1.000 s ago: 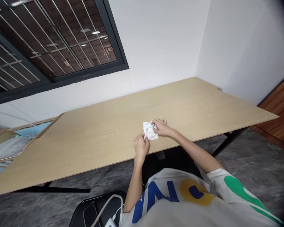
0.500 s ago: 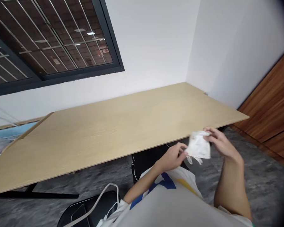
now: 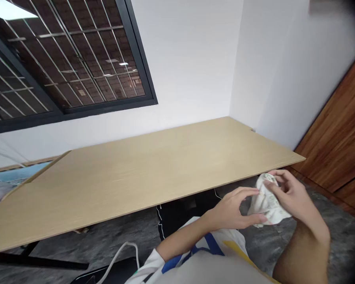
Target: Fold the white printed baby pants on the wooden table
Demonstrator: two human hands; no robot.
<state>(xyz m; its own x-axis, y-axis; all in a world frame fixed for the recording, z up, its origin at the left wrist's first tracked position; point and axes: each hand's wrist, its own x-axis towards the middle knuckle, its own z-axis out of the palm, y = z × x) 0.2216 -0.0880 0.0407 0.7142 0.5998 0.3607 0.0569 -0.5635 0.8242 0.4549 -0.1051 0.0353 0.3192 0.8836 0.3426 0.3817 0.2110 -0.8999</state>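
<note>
A small crumpled white packet (image 3: 266, 202) with faint printing is held in the air between both my hands, off the table's near edge at the lower right. My right hand (image 3: 294, 193) curls over its top and right side, fingers closed on it. My left hand (image 3: 235, 209) reaches in from the left, its fingertips pinching the packet's lower left part. The light wooden table (image 3: 154, 169) lies to the left of and behind the hands.
A dark-framed window with a grille (image 3: 62, 63) fills the upper left wall. A wooden panel (image 3: 340, 138) stands at the right. A blue and white bundle (image 3: 6, 181) lies at the table's far left end. A white cable (image 3: 118, 256) runs over a black seat below.
The packet was lifted off the table and carried right and towards me, off the table's edge. Both hands now grip it more closely, and my view has tilted up and right.
</note>
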